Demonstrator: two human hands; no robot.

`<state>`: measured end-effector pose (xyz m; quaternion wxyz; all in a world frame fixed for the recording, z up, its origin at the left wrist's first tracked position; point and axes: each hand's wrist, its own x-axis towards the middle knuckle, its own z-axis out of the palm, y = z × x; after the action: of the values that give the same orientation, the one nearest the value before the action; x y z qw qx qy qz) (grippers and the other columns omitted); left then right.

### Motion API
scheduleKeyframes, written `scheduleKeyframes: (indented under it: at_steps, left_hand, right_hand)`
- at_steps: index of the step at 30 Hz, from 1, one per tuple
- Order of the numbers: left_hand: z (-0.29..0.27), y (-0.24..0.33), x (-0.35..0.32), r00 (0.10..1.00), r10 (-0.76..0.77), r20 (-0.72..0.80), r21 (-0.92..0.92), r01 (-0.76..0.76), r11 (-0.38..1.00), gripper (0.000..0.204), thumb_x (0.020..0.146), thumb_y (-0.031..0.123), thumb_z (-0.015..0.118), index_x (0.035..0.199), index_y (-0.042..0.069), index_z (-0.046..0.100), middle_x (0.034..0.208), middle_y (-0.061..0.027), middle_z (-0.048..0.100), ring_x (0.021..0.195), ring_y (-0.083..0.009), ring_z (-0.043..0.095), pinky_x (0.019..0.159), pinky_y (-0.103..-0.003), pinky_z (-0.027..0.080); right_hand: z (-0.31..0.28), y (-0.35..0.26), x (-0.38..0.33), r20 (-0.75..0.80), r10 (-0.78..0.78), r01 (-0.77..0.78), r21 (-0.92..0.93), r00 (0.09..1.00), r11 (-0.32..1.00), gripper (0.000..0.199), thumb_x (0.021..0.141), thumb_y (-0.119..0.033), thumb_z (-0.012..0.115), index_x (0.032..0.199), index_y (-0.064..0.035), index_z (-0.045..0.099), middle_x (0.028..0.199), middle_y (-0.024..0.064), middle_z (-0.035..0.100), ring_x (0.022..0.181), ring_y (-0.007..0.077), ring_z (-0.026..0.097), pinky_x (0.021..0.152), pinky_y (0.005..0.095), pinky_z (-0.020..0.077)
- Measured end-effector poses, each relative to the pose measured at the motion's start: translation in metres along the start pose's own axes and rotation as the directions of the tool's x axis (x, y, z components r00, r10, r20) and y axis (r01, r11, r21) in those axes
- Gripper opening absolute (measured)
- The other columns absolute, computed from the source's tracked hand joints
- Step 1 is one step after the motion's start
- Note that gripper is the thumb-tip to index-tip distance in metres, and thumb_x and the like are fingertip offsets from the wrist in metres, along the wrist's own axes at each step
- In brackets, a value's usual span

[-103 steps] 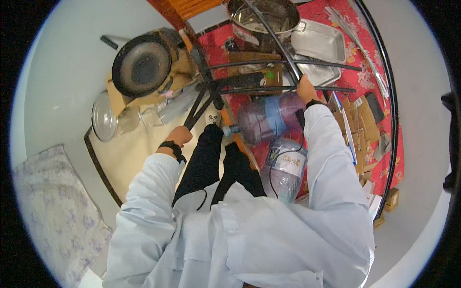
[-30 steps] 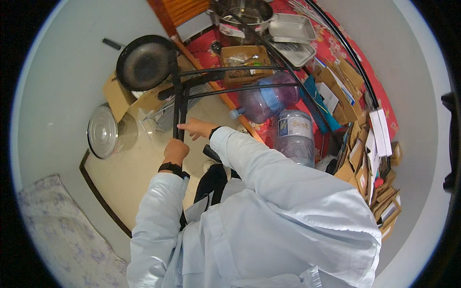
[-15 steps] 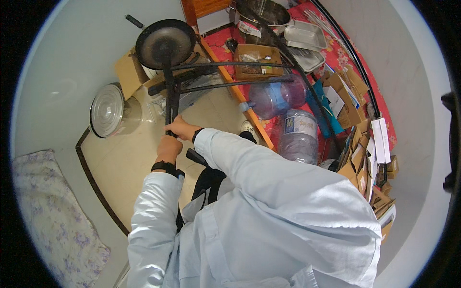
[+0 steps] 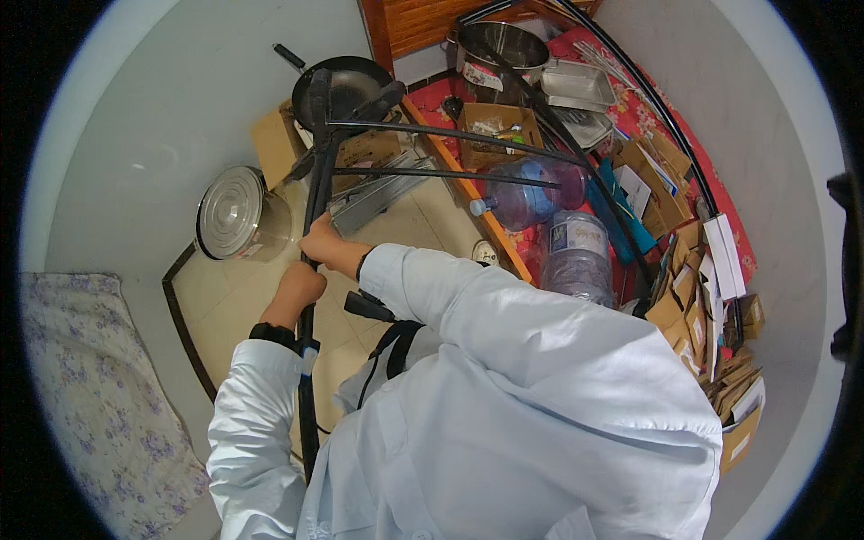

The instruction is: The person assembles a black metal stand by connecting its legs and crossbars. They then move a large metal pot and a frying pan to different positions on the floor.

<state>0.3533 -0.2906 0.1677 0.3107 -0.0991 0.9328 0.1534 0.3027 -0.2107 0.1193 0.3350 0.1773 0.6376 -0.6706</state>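
Both of my hands are closed around one long dark upright of a black metal tube frame (image 4: 316, 175). My left hand (image 4: 300, 290) grips it lower down. Just above, my right hand (image 4: 326, 243) is wrapped round the same tube. From the top of this upright, thin bars run right, over the cardboard box and the bottles, toward another slanting black tube. Part of the upright is hidden behind my fingers and left wrist. Beyond the frame's top end lies a black frying pan (image 4: 351, 87), partly covered by it.
A lidded steel pot (image 4: 229, 213) stands on the tiles at left. An orange wooden board edge (image 4: 450, 180) borders a red patterned cloth with a large pot (image 4: 504, 61), metal trays (image 4: 580, 85) and a big water bottle (image 4: 522, 193). Folded cardboard (image 4: 684, 315) piles up at right.
The frame's top has shifted left relative to the frying pan, and both hands have moved with the frame. The view has turned slightly; my grip stays closed.
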Motion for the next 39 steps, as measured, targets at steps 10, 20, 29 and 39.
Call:
scheduleKeyframes:
  at_steps: [10,20,29,39]
  left_hand:
    - [-0.032,0.055,0.011,0.933,0.352,-0.078,0.110,-0.343,0.933,0.027,0.076,0.014,0.053,0.094,-0.002,0.063,0.087,-0.0249,0.064,0.083,-0.0377,0.063,0.071,-0.043,0.050]
    - [-0.046,0.214,0.026,0.799,0.588,-0.123,0.204,-0.559,0.803,0.046,0.080,0.027,0.053,0.104,-0.012,0.054,0.102,-0.0324,0.058,0.099,-0.0406,0.058,0.085,-0.041,0.046]
    - [-0.137,0.341,0.002,0.745,0.599,-0.294,0.417,-0.464,0.782,0.041,0.080,0.022,0.055,0.107,-0.008,0.052,0.103,-0.0282,0.060,0.100,-0.0395,0.058,0.084,-0.042,0.046]
    - [-0.224,0.429,-0.047,0.616,0.671,-0.412,0.596,-0.376,0.710,0.029,0.081,0.015,0.049,0.106,0.001,0.055,0.106,-0.0224,0.061,0.100,-0.0358,0.059,0.082,-0.042,0.048]
  right_hand:
    - [-0.048,-0.042,0.014,-0.373,-0.302,0.235,-0.215,0.878,0.948,0.069,0.076,-0.008,0.067,0.123,0.0049,0.018,0.107,0.0255,0.048,0.094,0.0337,0.055,0.078,0.0420,0.0486]
    - [-0.200,-0.116,-0.071,-0.543,-0.537,0.445,-0.305,0.646,0.842,0.073,0.076,-0.009,0.069,0.124,0.0086,0.017,0.110,0.0288,0.052,0.100,0.0341,0.057,0.078,0.0382,0.0489]
    - [-0.315,-0.184,-0.155,-0.215,-0.896,0.609,-0.669,0.390,0.425,0.054,0.089,-0.013,0.049,0.133,0.0068,0.026,0.105,0.0288,0.054,0.098,0.0368,0.056,0.086,0.0450,0.0452]
    - [-0.343,-0.242,-0.197,0.098,-0.982,-0.007,-0.995,-0.160,-0.098,0.066,0.072,-0.002,0.057,0.135,-0.0063,0.037,0.139,0.0216,0.029,0.128,0.0414,0.027,0.104,0.0593,0.0180]
